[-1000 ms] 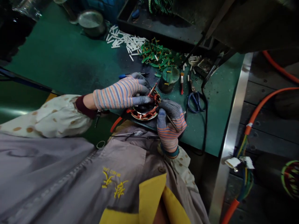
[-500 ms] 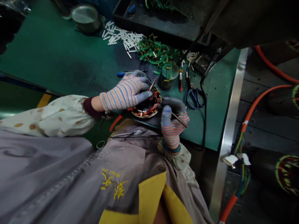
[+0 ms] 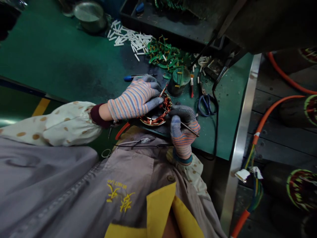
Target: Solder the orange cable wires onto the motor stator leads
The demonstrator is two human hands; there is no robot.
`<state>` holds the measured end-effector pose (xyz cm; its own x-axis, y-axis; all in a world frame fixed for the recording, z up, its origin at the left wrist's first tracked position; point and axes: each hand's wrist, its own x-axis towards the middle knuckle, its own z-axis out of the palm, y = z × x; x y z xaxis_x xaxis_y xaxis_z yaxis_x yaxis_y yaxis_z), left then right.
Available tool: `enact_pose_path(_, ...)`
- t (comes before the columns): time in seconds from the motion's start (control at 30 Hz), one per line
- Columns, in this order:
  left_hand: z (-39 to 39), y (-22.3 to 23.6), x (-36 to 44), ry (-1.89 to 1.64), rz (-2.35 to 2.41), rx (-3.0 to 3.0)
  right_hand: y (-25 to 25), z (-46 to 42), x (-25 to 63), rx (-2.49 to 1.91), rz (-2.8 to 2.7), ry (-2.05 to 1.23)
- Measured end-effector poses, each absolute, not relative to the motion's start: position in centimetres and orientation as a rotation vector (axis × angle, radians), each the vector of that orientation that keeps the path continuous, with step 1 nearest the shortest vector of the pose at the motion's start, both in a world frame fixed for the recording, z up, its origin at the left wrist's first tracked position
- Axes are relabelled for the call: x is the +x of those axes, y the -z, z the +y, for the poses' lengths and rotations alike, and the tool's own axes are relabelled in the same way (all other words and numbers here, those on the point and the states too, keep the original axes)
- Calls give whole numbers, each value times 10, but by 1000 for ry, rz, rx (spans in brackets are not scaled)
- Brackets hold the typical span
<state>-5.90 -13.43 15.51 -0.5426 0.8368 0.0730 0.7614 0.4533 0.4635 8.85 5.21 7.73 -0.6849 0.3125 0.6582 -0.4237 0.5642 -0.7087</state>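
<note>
A motor stator with copper windings around its opening stands at the front edge of the green bench. My left hand, in a striped knit glove, is curled over its far left side, thumb on the windings; the fingertips are partly hidden. A wire lead with a pale sleeve sticks up beside these fingers. On the right, my right hand, gloved too, is closed around a thin metal rod-like tool. The tool's far end reaches into the copper windings, and its exact tip is hard to make out.
Behind the stator lie green circuit-board pieces and white sleeves. A dark cylinder, a small brush, blue-handled scissors and a black cable are nearby. A blue-capped pen lies behind my left hand.
My left hand has shifted slightly right over the windings. The tool in my right hand has changed its angle slightly, still at the windings.
</note>
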Motion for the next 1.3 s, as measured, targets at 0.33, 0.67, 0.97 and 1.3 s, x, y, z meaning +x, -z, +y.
enact_pose_path(0.33,-135,-158,-57,-733,2527,1396,-76,46,86,40,-1967,-1097)
enact_pose_path(0.67,-141,-165,-72,-756,2363,1433,-69,46,83,73,-1947,-1061)
enact_pose_path(0.97,-133,-150,-56,-781,2631,1267,-67,45,87,-17,-1914,-1212)
enact_pose_path(1.3,-134,-149,-61,-722,2582,1335,-75,47,86,33,-1963,-1193)
